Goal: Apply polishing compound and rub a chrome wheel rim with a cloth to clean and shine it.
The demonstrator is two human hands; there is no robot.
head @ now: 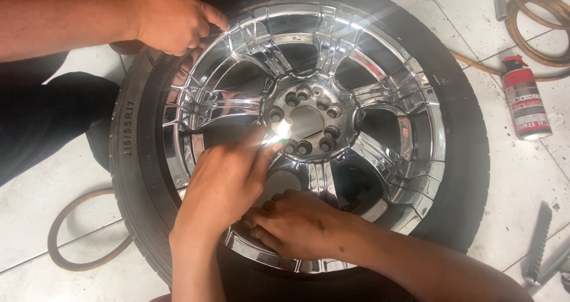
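The chrome wheel in its black tyre fills the middle of the frame, lying flat on the white tiled floor. Dark gaps between the spokes at centre right are open. The lower-left gaps are blocked by the person's left hand and right hand. Another person's hand covers the upper-left rim. To the right, a spray can, a coiled hose and tools crowd the floor; a rubber ring lies lower left.

Left hand reaches forward, fingers pinched together; right hand lies flat, fingers spread
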